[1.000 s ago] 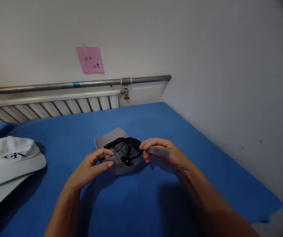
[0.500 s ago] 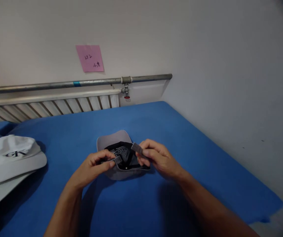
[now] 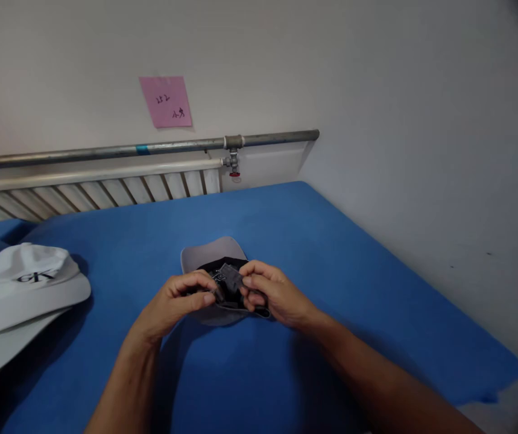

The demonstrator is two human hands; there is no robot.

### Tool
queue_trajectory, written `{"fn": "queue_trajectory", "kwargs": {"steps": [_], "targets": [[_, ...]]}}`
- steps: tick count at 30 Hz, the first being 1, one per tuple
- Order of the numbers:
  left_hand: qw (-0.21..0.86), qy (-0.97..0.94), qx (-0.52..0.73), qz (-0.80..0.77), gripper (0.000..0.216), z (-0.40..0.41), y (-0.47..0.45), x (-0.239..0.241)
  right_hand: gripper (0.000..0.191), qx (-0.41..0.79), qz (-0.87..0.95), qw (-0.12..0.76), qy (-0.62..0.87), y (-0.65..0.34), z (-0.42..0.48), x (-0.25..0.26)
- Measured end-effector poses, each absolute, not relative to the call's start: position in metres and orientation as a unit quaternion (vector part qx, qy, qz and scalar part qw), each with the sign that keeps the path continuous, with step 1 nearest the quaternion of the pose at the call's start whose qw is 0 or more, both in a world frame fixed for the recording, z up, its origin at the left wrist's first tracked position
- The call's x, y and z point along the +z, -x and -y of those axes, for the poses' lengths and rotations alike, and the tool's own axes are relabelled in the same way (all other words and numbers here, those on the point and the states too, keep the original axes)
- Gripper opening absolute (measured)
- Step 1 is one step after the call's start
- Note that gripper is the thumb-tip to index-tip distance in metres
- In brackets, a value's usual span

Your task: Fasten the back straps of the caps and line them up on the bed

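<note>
A grey baseball cap [image 3: 211, 253] lies on the blue sheet with its dark inside facing up and its brim away from me. My left hand [image 3: 184, 300] pinches the left strap end at the cap's back edge, where a small buckle seems to sit; the fingers partly cover it. Between the thumb and fingers of my right hand [image 3: 270, 292] is the cap's grey strap [image 3: 230, 276], its free end pointing left over the cap's opening. The strap end and my left fingertips are close together; I cannot tell whether they touch.
At the left, a white cap [image 3: 37, 277] with a black CK logo rests on another pale cap [image 3: 14, 349]. Behind the blue sheet [image 3: 150, 232] stand a white radiator [image 3: 150, 188] and a metal pipe [image 3: 181, 146]. A pink note [image 3: 167, 102] hangs on the wall.
My right hand has moved left with the strap, bringing its end nearer my left hand. My left hand keeps its pinch at the cap's edge. The view has shifted slightly.
</note>
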State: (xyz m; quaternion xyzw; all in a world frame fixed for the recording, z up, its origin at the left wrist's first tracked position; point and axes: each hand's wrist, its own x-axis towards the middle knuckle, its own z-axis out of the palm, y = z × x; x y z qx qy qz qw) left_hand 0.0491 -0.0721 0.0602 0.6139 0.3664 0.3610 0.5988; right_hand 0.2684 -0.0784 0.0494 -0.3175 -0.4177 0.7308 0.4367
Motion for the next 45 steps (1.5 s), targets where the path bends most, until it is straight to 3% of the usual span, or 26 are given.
{"fn": "queue_trajectory", "kwargs": {"steps": [12, 28, 34, 45], "targets": [[0.581, -0.622, 0.377, -0.365, 0.003, 0.071, -0.053, 0.057, 0.016, 0.765, 0.393, 0.419, 0.291, -0.268, 0.076, 0.046], [0.611, -0.645, 0.314, -0.336, 0.018, 0.070, -0.056, 0.052, 0.011, 0.812, 0.410, 0.276, 0.312, -0.272, 0.072, 0.052], [0.622, -0.637, 0.285, -0.355, 0.024, 0.071, -0.058, 0.053, 0.002, 0.783, 0.438, 0.273, 0.347, -0.271, 0.074, 0.054], [0.621, -0.620, 0.254, -0.406, 0.029, 0.071, -0.065, 0.057, 0.005, 0.767, 0.442, 0.303, 0.353, -0.266, 0.076, 0.050]]}}
